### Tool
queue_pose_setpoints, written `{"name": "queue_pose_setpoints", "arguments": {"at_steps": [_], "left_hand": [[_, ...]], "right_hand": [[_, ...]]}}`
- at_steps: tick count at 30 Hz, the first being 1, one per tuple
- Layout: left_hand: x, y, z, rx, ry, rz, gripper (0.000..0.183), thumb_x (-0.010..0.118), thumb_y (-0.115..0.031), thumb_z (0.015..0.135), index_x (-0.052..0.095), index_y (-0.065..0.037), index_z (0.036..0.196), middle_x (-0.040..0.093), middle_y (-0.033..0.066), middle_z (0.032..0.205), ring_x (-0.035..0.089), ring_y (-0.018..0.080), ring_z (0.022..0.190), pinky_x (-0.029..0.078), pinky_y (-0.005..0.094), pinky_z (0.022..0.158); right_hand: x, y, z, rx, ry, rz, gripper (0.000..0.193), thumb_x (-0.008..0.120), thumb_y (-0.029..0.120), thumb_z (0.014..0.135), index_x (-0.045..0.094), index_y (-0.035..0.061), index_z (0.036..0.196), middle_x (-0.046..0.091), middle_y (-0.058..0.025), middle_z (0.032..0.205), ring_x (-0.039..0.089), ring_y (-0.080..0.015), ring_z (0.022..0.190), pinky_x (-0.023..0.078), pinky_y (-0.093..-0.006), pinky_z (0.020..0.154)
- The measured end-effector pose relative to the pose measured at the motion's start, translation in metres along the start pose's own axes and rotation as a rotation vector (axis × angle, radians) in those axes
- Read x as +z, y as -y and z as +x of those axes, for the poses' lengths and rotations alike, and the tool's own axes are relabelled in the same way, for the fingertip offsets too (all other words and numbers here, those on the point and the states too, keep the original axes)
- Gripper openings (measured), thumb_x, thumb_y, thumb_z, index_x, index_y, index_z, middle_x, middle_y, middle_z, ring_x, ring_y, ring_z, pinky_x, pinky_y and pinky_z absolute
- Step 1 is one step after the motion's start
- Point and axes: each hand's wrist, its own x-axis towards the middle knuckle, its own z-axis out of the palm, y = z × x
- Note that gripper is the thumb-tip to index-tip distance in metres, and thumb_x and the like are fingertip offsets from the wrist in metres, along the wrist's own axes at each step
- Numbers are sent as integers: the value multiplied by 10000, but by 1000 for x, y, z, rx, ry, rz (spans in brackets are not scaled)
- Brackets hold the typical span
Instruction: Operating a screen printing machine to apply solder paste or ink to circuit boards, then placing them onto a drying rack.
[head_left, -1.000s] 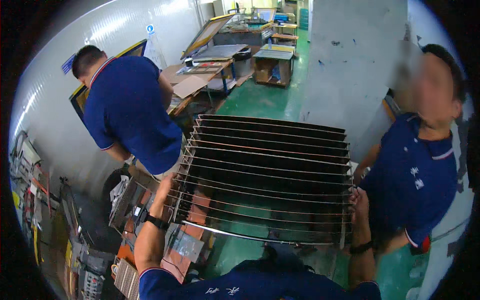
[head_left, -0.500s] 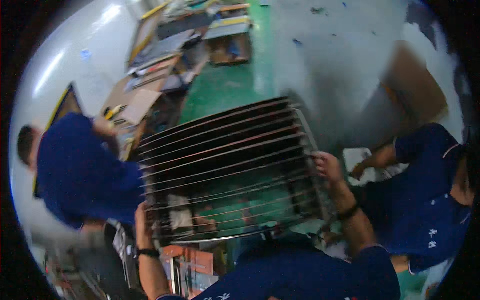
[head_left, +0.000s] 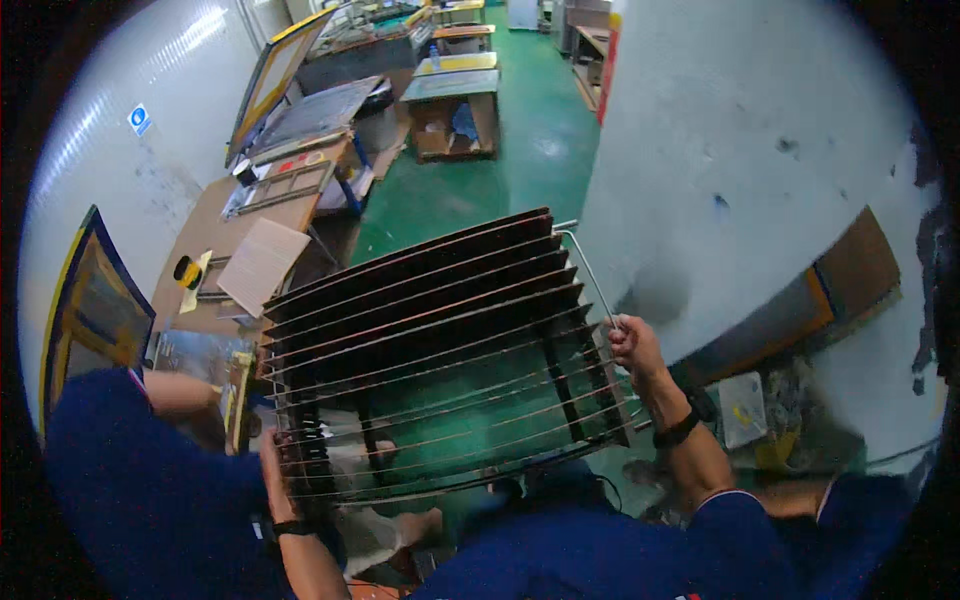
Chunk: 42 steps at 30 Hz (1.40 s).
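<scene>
A dark rack [head_left: 430,290] with several parallel slats and pale edges is held tilted in front of my body. Green floor shows through its nearer gaps. My right hand [head_left: 635,347] is closed on the rack's right side, at a bent metal rod [head_left: 592,268] running along that end. At the near left corner, my left hand [head_left: 274,468] grips the rack's side, its fingers partly hidden by the slats. Dark bands circle both my wrists.
Co-workers in dark blue shirts stand close at my left [head_left: 130,480] and right [head_left: 850,525]. A brown worktable [head_left: 190,240] with frames and a cardboard sheet [head_left: 262,262] lies ahead left. A low bench [head_left: 455,85] stands farther off. Framed panels [head_left: 800,300] lean on the right wall.
The view has swung, and the aisle ahead now shows more. I still hold the rack in both hands. The left co-worker appears lower, the right one nearer the lower edge.
</scene>
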Motion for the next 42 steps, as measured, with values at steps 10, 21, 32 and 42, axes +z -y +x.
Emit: {"name": "queue_pose_setpoints", "arguments": {"at_steps": [10, 21, 32, 42], "left_hand": [[107, -32, 232, -73, 84, 223, 295, 479, -401, 842, 492, -160, 670, 432, -56, 516, 344, 56, 369, 224, 207, 330], [304, -170, 449, -86, 273, 128, 279, 453, -367, 853, 465, -160, 666, 374, -62, 509, 306, 55, 377, 198, 194, 335], [711, -218, 627, 123, 370, 372, 278, 504, -384, 812, 564, -117, 761, 510, 4, 634, 455, 120, 553, 349, 287, 500], [1079, -266, 783, 135, 579, 223, 269, 527, -353, 823, 578, -94, 771, 599, 51, 724, 573, 189, 639, 474, 318, 594]], "right_hand": [[56, 59, 199, -16, 14, 233, 345, 464, 310, 886, 562, 8, 1021, 413, 56, 660, 317, -18, 477, 216, -168, 376], [149, 162, 410, -83, -82, 300, 331, 468, 311, 874, 565, 11, 977, 423, 54, 659, 310, -6, 473, 213, -152, 372], [95, 236, 703, -130, -325, 359, 345, 469, 323, 872, 564, 6, 971, 436, 45, 677, 319, -11, 481, 213, -153, 371], [19, 389, 978, -289, -408, 312, 284, 512, 316, 863, 593, 50, 922, 417, 74, 652, 311, -1, 482, 202, -169, 389]]}}
